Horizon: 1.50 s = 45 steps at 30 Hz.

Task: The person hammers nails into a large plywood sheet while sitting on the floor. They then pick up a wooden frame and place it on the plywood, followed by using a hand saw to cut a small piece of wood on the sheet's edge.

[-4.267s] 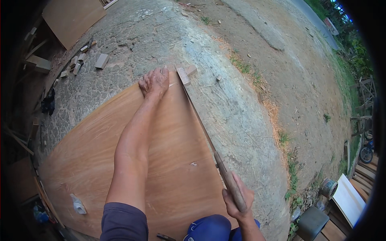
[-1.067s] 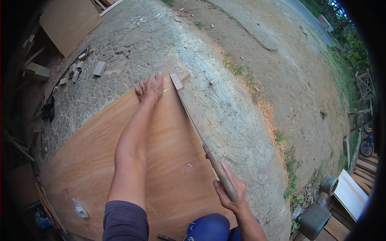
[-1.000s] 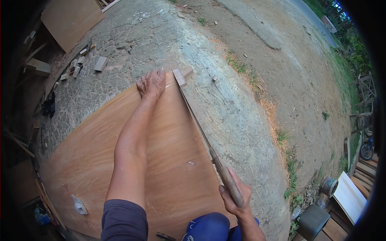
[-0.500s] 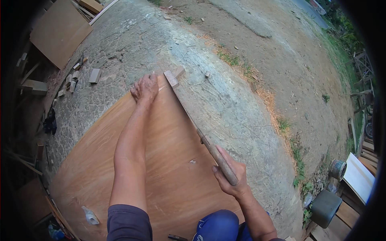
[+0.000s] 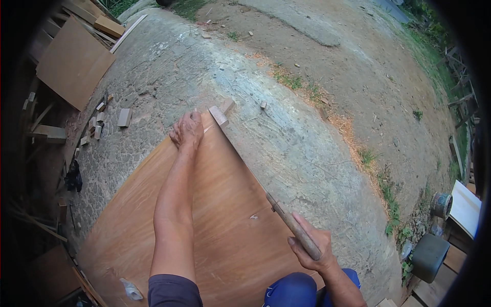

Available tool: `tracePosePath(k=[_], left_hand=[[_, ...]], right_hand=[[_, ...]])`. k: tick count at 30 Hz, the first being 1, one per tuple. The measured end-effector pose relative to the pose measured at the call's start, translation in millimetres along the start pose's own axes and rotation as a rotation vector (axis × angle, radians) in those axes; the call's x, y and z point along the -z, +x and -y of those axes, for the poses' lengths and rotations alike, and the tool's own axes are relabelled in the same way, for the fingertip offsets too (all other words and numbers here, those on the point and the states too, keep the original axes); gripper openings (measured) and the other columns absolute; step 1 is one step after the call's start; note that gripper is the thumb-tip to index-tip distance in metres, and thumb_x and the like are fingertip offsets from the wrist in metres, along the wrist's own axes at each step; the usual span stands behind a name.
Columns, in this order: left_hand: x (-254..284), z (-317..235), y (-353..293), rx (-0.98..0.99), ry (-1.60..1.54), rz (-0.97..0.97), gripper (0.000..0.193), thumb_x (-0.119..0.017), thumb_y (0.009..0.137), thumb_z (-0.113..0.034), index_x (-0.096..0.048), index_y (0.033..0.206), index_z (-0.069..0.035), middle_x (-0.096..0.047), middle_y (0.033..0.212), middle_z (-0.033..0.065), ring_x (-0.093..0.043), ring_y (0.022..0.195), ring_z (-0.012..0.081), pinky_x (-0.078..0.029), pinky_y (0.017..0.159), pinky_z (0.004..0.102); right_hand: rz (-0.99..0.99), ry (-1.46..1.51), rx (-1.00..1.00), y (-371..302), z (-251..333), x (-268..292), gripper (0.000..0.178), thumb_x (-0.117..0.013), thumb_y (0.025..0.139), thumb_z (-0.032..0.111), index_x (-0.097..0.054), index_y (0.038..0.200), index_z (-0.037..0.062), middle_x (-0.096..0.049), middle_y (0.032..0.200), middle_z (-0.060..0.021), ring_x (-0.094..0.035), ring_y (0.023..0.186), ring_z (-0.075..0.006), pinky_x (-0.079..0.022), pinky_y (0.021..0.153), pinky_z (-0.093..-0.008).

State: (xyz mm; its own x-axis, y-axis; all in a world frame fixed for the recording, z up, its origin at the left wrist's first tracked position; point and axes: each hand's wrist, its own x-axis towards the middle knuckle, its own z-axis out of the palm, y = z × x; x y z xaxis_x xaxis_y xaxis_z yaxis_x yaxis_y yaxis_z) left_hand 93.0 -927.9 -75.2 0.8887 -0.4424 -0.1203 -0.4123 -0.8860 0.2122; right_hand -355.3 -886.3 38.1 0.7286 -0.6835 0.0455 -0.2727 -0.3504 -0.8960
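A large sheet of brown plywood [image 5: 230,225] lies under my arms, narrowing toward its far corner. My left hand [image 5: 187,130] is at that corner, fingers bent and bunched on the board's edge. At the sheet's right edge, my right hand [image 5: 322,249] is wrapped around the straight wooden handle of a tool [image 5: 299,233]. Its thin blade, seen nearly edge-on, runs forward along the edge; whether it has teeth cannot be made out. A small wooden block [image 5: 219,116] sits by the far corner. My blue-clad knee [image 5: 290,290] is over the near part of the sheet.
Rough concrete [image 5: 307,163] surrounds the sheet. Loose wood offcuts [image 5: 124,117] and a leaning board [image 5: 75,64] are on the left. A dark container [image 5: 430,257] and a bucket [image 5: 441,204] stand at right. A crumpled whitish scrap [image 5: 131,289] lies on the plywood.
My right hand and the tool have drawn back a little toward me along the edge. My left hand stays at the far corner. The whole view has shifted slightly.
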Motion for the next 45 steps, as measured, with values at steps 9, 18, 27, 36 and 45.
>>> tracePosePath(k=[9, 18, 27, 36, 45], left_hand=[[2.1, -3.4, -0.8, 0.000, 0.001, -0.041, 0.056, -0.037, 0.102, -0.056, -0.064, 0.132, -0.018, -0.062, 0.138, 0.0120, -0.051, 0.133, 0.0347, -0.032, 0.112, 0.0527], [1.9, -13.7, -6.4, 0.005, 0.017, 0.000, 0.058, -0.036, 0.102, -0.058, -0.064, 0.133, -0.017, -0.062, 0.138, 0.0110, -0.050, 0.134, 0.0333, -0.032, 0.112, 0.0527], [-17.9, 14.6, -37.2, -0.261, 0.096, -0.042, 0.069, -0.030, 0.105, -0.052, -0.021, 0.163, -0.015, -0.016, 0.171, 0.0017, -0.012, 0.157, 0.0242, -0.001, 0.127, 0.0520], [-21.1, 83.3, -291.5, -0.389, -0.090, 0.200, 0.076, -0.042, 0.103, -0.047, -0.017, 0.163, -0.008, -0.012, 0.170, 0.0121, -0.005, 0.157, 0.0324, -0.005, 0.127, 0.0493], [18.7, 356.0, -563.6, 0.444, -0.162, -0.147, 0.067, -0.065, 0.093, -0.030, -0.040, 0.153, -0.011, -0.029, 0.164, 0.0141, -0.029, 0.150, 0.0339, -0.027, 0.120, 0.0509]], right_hand=[[-0.047, 0.008, 0.000, 3.5, -2.8, -0.8, 0.063, -0.075, 0.077, 0.000, -0.059, 0.138, -0.0005, -0.075, 0.099, -0.0204, -0.076, 0.078, -0.0278, -0.058, 0.069, -0.0321], [-0.119, -0.141, 0.058, 15.5, -14.6, 24.6, 0.062, -0.077, 0.079, 0.002, -0.059, 0.138, -0.0016, -0.069, 0.073, -0.0101, -0.067, 0.061, -0.0176, -0.053, 0.062, -0.0278], [-0.170, -0.399, 0.091, -145.2, 3.0, 83.9, 0.050, -0.074, 0.089, 0.011, -0.059, 0.136, -0.0001, -0.070, 0.099, -0.0156, -0.067, 0.075, -0.0258, -0.054, 0.067, -0.0347], [-0.152, -0.669, 0.019, -287.5, -1.7, 140.2, 0.034, -0.070, 0.093, 0.003, -0.066, 0.124, -0.0072, -0.067, 0.121, -0.0263, -0.068, 0.104, -0.0357, -0.057, 0.089, -0.0401], [-0.403, -2.888, 0.878, -244.3, 73.1, 144.1, 0.047, -0.060, 0.100, 0.020, -0.047, 0.140, -0.0001, -0.057, 0.131, -0.0220, -0.064, 0.108, -0.0345, -0.057, 0.086, -0.0462]])
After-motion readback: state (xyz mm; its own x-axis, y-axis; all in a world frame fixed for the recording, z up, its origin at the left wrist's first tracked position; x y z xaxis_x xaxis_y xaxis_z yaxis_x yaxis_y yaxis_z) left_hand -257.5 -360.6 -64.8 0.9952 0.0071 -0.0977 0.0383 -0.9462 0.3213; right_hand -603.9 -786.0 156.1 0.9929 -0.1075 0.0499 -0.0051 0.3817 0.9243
